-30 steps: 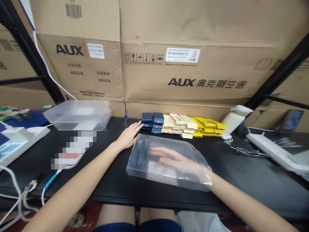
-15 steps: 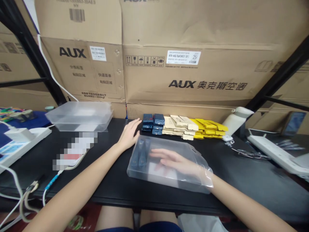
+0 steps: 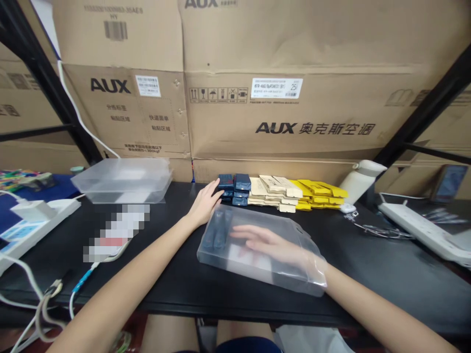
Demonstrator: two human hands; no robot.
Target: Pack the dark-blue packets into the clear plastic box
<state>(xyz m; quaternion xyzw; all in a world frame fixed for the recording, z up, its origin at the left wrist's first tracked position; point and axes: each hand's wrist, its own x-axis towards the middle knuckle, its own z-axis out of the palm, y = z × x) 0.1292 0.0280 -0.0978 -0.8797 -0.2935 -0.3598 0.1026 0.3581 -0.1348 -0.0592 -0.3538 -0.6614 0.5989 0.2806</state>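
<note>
Head view: the left grip (image 3: 204, 202) had moved right since the earlier frame, its fingertips now against the dark blue packets (image 3: 242, 182), partly open and not closed around them. Right of it lay cream packets (image 3: 279, 186), then yellow ones. The right grip (image 3: 263, 240), loosely open and empty, rested inside the clear container (image 3: 217, 260), beside two dark pieces (image 3: 220, 230).

Big brown cardboard sheets (image 3: 287, 44) stand like a wall behind a black table (image 3: 368, 274). Black metal bars (image 3: 423, 103) slant up on both sides. Pale light falls on the cardboard, and I see a bit of red floor (image 3: 138, 333) below.
</note>
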